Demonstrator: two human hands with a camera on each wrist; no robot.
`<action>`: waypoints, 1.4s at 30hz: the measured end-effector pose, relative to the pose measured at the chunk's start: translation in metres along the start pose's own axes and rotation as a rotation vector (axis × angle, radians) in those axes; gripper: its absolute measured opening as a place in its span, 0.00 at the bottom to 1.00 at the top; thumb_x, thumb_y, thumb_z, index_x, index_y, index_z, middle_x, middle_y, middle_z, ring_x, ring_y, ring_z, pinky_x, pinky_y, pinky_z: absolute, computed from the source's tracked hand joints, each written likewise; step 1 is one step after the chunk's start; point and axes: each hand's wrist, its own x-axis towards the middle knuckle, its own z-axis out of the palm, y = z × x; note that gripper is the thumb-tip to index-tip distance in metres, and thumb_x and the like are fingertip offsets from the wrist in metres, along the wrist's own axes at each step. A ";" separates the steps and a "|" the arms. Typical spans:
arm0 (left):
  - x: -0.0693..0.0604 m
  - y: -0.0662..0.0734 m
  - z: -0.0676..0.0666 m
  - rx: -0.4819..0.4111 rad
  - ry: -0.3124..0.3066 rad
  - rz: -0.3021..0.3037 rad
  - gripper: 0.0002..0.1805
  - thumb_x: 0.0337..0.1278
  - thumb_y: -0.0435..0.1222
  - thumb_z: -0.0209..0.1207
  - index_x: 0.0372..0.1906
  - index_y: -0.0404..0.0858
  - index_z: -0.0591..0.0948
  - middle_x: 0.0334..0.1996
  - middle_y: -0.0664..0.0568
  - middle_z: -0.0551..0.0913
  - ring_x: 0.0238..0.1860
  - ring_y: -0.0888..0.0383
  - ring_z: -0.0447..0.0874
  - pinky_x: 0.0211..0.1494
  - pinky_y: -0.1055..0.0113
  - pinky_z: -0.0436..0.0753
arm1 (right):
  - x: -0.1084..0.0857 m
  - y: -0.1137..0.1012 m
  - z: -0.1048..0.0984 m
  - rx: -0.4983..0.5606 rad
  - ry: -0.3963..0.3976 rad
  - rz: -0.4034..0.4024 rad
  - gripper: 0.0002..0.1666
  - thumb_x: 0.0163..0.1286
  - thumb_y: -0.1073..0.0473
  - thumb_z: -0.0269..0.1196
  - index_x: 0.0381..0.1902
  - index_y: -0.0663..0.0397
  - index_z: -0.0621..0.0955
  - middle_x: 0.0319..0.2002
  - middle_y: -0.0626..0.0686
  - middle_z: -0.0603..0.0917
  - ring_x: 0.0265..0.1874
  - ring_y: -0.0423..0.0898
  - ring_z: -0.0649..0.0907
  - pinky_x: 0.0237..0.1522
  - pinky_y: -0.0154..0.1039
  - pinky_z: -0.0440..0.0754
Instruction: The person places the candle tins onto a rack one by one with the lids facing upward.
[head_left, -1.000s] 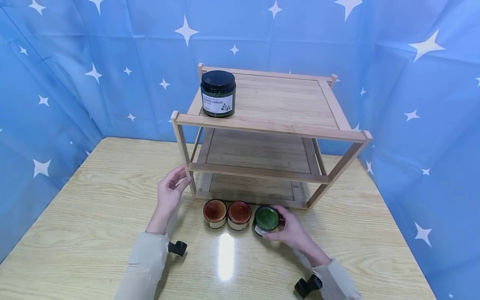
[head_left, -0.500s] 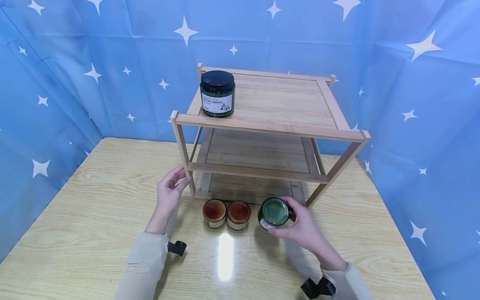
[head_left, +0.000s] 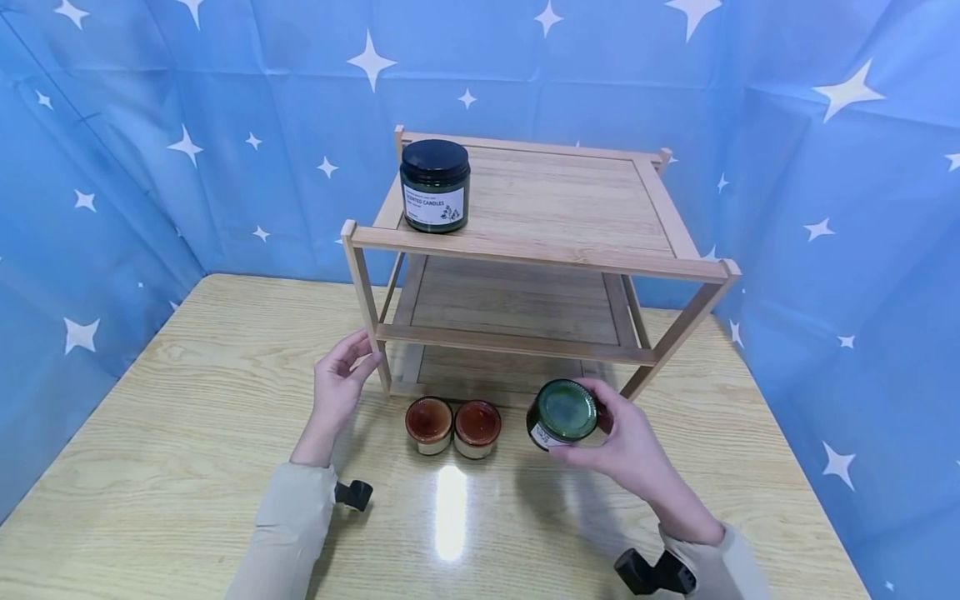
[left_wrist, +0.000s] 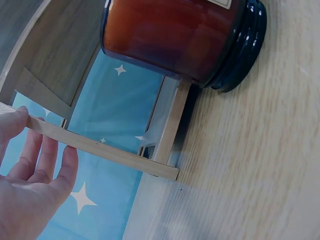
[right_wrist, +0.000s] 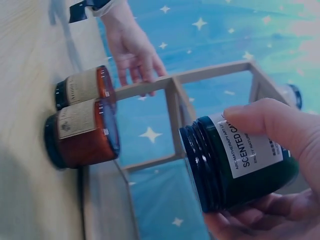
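Note:
My right hand [head_left: 630, 442] holds a green scented candle jar [head_left: 567, 411] off the table, thumb on its white label. The jar is upside down and tilted, its dark lid facing the table in the right wrist view. My left hand [head_left: 341, 379] grips the front left leg [head_left: 364, 287] of a wooden three-tier shelf [head_left: 540, 262], thumb on one side and fingers on the other. Two amber candle jars, a left one [head_left: 430, 421] and a right one [head_left: 477, 425], stand lids down side by side before the shelf.
A larger green candle jar [head_left: 435, 187] with a black lid stands upright at the left of the top tier. Blue star-patterned cloth [head_left: 270, 108] hangs behind and beside the wooden table [head_left: 187, 433].
My right hand has lifted the green candle jar from beside the amber jars and moved it to the right, tilting it. The left hand has stayed on the shelf leg.

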 end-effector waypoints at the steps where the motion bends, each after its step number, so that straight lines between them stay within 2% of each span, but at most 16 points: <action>1: 0.000 0.000 0.000 0.002 -0.002 0.004 0.20 0.52 0.16 0.56 0.50 0.33 0.80 0.38 0.57 0.83 0.41 0.64 0.80 0.48 0.72 0.81 | 0.000 -0.002 -0.002 -0.011 0.005 -0.003 0.39 0.41 0.66 0.77 0.53 0.61 0.74 0.45 0.54 0.80 0.41 0.38 0.80 0.43 0.29 0.80; 8: 0.000 -0.001 0.000 -0.014 0.004 0.006 0.23 0.52 0.16 0.55 0.48 0.40 0.81 0.38 0.57 0.84 0.41 0.64 0.80 0.48 0.71 0.81 | 0.004 -0.016 -0.017 -0.059 0.026 -0.034 0.40 0.41 0.69 0.76 0.54 0.61 0.73 0.46 0.53 0.79 0.43 0.36 0.79 0.44 0.25 0.79; 16: -0.001 -0.001 -0.001 -0.015 0.007 0.009 0.23 0.51 0.15 0.55 0.48 0.40 0.81 0.37 0.58 0.84 0.40 0.64 0.81 0.48 0.71 0.81 | 0.008 -0.036 -0.032 -0.069 0.047 -0.098 0.39 0.41 0.73 0.75 0.53 0.62 0.72 0.45 0.53 0.78 0.42 0.36 0.80 0.44 0.24 0.78; 24: 0.000 -0.001 -0.001 -0.024 0.009 0.011 0.22 0.51 0.16 0.56 0.48 0.38 0.81 0.37 0.59 0.84 0.40 0.65 0.81 0.48 0.73 0.81 | 0.013 -0.052 -0.040 -0.083 0.062 -0.128 0.39 0.41 0.74 0.74 0.54 0.63 0.72 0.45 0.49 0.78 0.42 0.36 0.80 0.45 0.23 0.78; 31: 0.000 -0.002 0.000 -0.039 0.013 0.012 0.23 0.51 0.15 0.55 0.47 0.41 0.82 0.37 0.59 0.84 0.40 0.65 0.81 0.48 0.72 0.81 | 0.017 -0.066 -0.045 -0.064 0.087 -0.139 0.39 0.42 0.76 0.72 0.55 0.64 0.71 0.46 0.46 0.78 0.42 0.37 0.80 0.44 0.24 0.78; 42: 0.001 -0.002 0.000 -0.014 0.006 0.007 0.20 0.51 0.16 0.55 0.50 0.30 0.79 0.37 0.59 0.84 0.40 0.65 0.81 0.48 0.72 0.81 | 0.032 -0.089 -0.050 0.008 0.157 -0.181 0.40 0.40 0.81 0.70 0.54 0.63 0.72 0.45 0.49 0.79 0.41 0.40 0.81 0.43 0.25 0.80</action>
